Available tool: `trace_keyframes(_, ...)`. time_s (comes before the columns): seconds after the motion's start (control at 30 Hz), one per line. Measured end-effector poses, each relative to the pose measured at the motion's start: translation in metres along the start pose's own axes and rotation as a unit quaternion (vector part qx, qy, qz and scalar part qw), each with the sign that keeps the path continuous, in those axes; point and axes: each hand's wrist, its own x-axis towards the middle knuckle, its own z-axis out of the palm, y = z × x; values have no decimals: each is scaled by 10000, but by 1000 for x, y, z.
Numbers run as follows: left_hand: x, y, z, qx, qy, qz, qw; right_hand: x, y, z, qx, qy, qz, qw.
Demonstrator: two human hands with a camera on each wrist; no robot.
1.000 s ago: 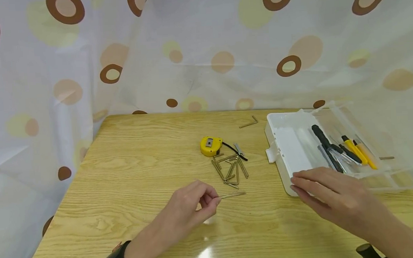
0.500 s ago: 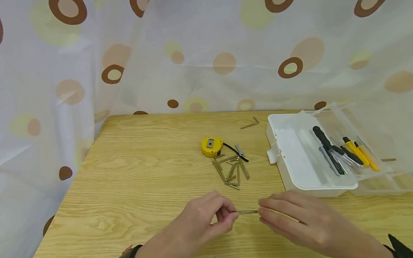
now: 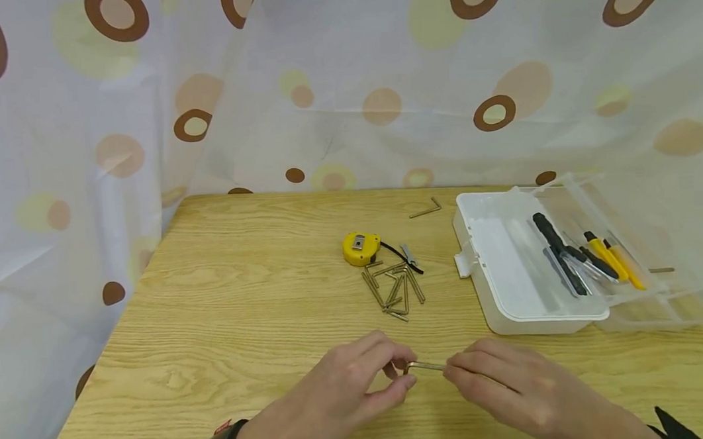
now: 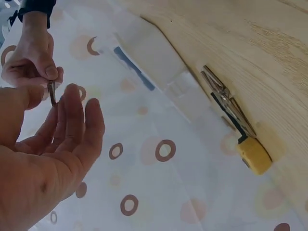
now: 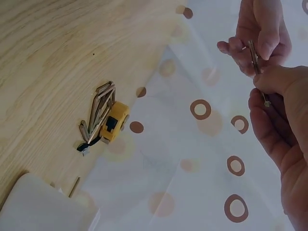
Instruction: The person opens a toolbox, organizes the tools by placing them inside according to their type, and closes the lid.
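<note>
A brass-coloured L-shaped hex key (image 3: pixel 427 366) lies between the two hands above the near part of the table. My right hand (image 3: pixel 515 386) pinches its long arm between thumb and fingers, and in the right wrist view the tip sticks out past the thumb. My left hand (image 3: pixel 360 385) is at the bent end, thumb and fingers spread apart around the bend; in the left wrist view its fingers (image 4: pixel 72 115) are loosely extended beside the key. Farther back, several more hex keys (image 3: pixel 404 293) lie in a loose pile.
Behind the pile sit a yellow tape measure (image 3: pixel 359 249) and a small grey wrench (image 3: pixel 407 253). One hex key (image 3: pixel 426 209) lies alone near the back edge. At right stands an open white toolbox (image 3: pixel 503 258); screwdrivers (image 3: pixel 546 232) and yellow-handled tools show under its clear lid.
My right hand came from the toolbox's front corner to the hex key and now pinches it. My left hand moved right and nearer with the key, and its fingers have opened around the bend.
</note>
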Motion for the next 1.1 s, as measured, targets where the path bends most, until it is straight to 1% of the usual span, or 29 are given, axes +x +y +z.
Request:
trace_keyframes(0.03,-1,-1,-1,154,-22,-106,9998,-1,1,-1,-61,35,43,10000)
trace_keyframes(0.1,-5,-2,-4,441,-41,-353,9984,-3,3,-3,-417,180,85,9989)
trace_keyframes(0.23,-14,-9,-11,1142,67,-704,9909,-11,12,-12,-821,556,334,9945)
trace_keyframes(0.33,-22,-15,-19,1545,174,-967,9831,-22,24,-23,-1098,875,714,9875)
trace_keyframes(0.4,-27,-19,-25,1692,217,-1173,9783,-33,33,-32,-1438,1039,1015,9789)
trace_keyframes(0.47,-32,-23,-31,1812,272,-1343,9738,-45,42,-40,-1904,1166,1357,9653)
trace_keyframes(0.53,-38,-27,-36,1900,320,-1514,9695,-60,51,-50,-2317,1139,1668,9516)
trace_keyframes(0.6,-44,-31,-41,1994,358,-1678,9648,-75,58,-60,-2688,1007,2044,9358)
trace_keyframes(0.63,-47,-32,-44,2028,373,-1755,9626,-83,61,-65,-2860,860,2254,9274)
trace_keyframes(0.73,-55,-37,-49,2149,401,-1944,9562,-103,71,-80,-3126,635,2827,9046)
trace_keyframes(0.8,-59,-41,-53,2195,402,-2042,9532,-114,77,-88,-3143,636,3245,8899)
trace_keyframes(0.87,-63,-43,-55,2204,410,-2125,9511,-125,83,-94,-3055,785,3597,8781)
trace_keyframes(1.0,-68,-46,-59,2185,481,-2187,9498,-145,93,-104,-2822,954,4338,8504)
trace_keyframes(1.03,-69,-46,-59,2179,501,-2201,9495,-149,97,-106,-2779,1037,4428,8461)
trace_keyframes(1.07,-70,-46,-60,2181,516,-2202,9493,-153,99,-107,-2723,1096,4593,8384)
trace_keyframes(1.1,-71,-47,-60,2186,531,-2207,9490,-157,102,-109,-2657,1153,4705,8335)
